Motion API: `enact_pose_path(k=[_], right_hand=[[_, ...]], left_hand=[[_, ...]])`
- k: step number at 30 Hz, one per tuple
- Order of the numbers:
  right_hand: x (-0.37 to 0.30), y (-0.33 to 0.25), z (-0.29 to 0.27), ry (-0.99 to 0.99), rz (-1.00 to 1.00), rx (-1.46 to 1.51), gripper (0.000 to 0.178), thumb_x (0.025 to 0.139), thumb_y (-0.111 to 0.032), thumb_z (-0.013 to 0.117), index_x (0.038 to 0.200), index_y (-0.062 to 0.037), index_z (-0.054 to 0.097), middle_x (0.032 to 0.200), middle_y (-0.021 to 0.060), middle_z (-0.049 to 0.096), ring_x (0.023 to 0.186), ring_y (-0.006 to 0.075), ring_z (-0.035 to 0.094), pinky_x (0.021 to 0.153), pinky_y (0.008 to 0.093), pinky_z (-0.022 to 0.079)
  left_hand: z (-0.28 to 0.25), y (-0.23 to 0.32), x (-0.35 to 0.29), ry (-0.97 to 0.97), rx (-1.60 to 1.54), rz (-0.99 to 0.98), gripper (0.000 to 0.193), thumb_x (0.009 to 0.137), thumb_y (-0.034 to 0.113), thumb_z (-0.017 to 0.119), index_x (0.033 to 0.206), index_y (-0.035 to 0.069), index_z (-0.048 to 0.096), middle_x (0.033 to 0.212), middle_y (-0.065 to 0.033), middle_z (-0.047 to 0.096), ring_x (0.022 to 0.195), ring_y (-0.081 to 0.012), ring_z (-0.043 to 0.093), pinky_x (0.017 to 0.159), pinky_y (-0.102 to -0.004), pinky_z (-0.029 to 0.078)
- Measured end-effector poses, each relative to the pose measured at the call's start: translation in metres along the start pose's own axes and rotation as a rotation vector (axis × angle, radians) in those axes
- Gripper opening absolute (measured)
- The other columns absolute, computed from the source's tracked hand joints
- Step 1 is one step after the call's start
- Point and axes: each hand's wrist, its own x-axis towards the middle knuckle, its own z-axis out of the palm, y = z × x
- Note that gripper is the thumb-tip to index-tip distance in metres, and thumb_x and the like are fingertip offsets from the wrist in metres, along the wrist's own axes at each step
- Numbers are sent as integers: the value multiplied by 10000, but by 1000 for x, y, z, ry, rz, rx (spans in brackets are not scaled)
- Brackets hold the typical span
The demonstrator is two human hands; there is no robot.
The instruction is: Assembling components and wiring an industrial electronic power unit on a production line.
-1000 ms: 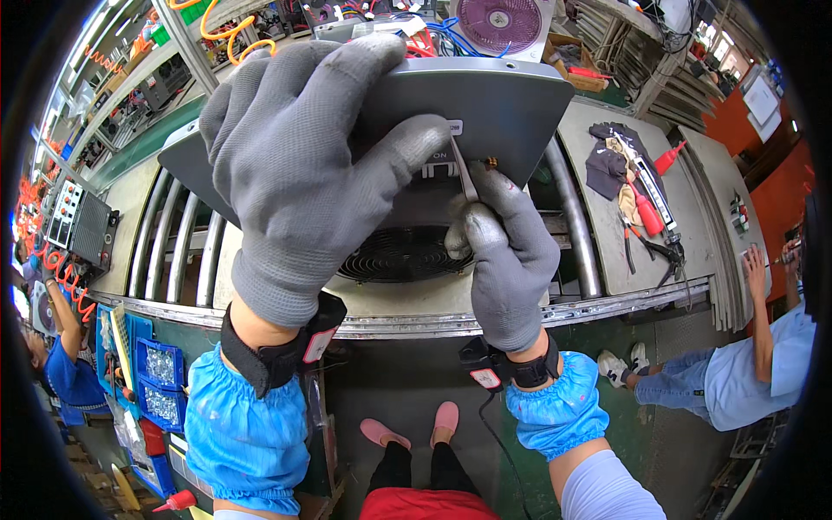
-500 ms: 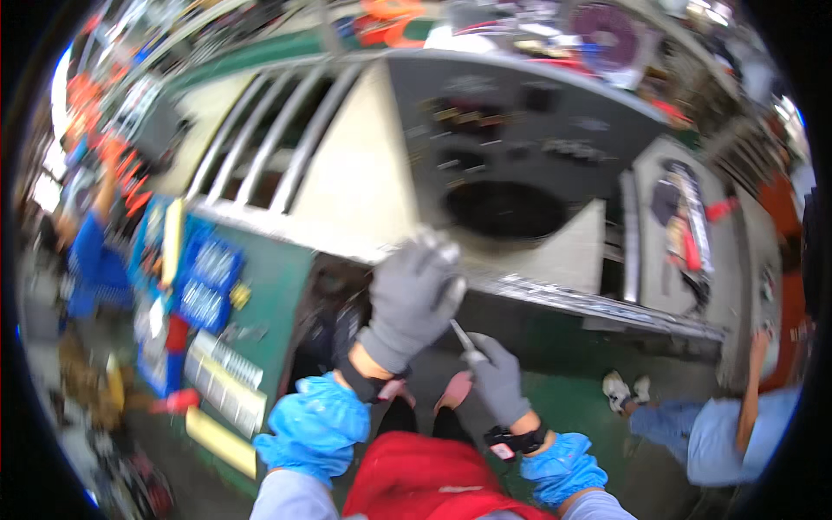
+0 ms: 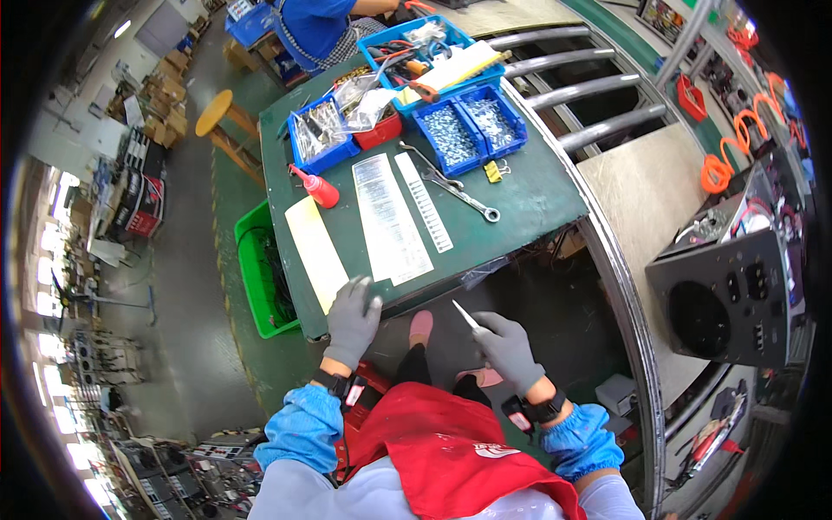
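Observation:
My left hand (image 3: 355,319), in a grey glove, is open at the near edge of the green table (image 3: 485,251). Its fingers are close to the lower end of a pale yellow strip (image 3: 315,247), and nothing shows in them. My right hand (image 3: 509,348), gloved the same way, is closed around a slim white pointed tool (image 3: 465,314), its tip up and to the left; its exact kind is unclear. On the table are printed label sheets (image 3: 381,217), a narrow label strip (image 3: 423,201), wrenches (image 3: 464,198), a yellow binder clip (image 3: 497,171) and a red squeeze bottle (image 3: 319,189).
Blue bins (image 3: 472,130) of small hardware and a tray (image 3: 433,52) of tools stand at the table's far side. To the right runs a roller conveyor (image 3: 598,87) with a black speaker-like box (image 3: 724,295). A green crate (image 3: 260,269) sits on the floor; a co-worker (image 3: 316,35) is beyond.
My view has swung left from the conveyor to the table. My left hand has left the conveyor edge for the table's edge, away from my right hand, which still holds the white tool.

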Motion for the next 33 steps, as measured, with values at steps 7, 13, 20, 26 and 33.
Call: enact_pose_path(k=[7,13,20,26,33], right_hand=[[100,-87,82,8,-6,-182,351,861,-143,539,1156,25,629,765,41,628,546,88,552,452,225,422],[202,-141,136,74,16,-183,381,819,-124,540,1141,59,630,779,87,667,530,119,563,440,254,428],[271,-161,168,101,135,-462,236,796,-107,521,841,46,695,731,178,670,631,225,650,601,336,504],[314,-113,155,-61,-417,-1316,152,780,-110,588,744,-35,716,765,162,687,717,311,682,655,411,538],[297,-121,177,202,-188,-734,293,805,-202,580,965,3,714,675,125,667,584,203,639,542,327,503]], left_hand=[[38,-9,84,-70,151,234,502,834,194,574,1315,63,510,1400,-131,466,1347,-308,374,1132,-458,274],[46,-20,144,-173,220,179,549,827,225,583,1341,57,487,1427,-134,445,1358,-317,368,1132,-449,276],[39,-37,157,-187,196,299,568,777,299,652,1265,30,543,1362,-140,476,1296,-309,417,1039,-468,346],[50,-41,155,-150,228,330,460,816,313,601,1204,66,588,1295,-121,515,1223,-291,463,1004,-476,363],[41,-46,157,-161,229,417,566,837,379,597,1277,27,539,1348,-173,471,1225,-347,430,963,-525,382]])
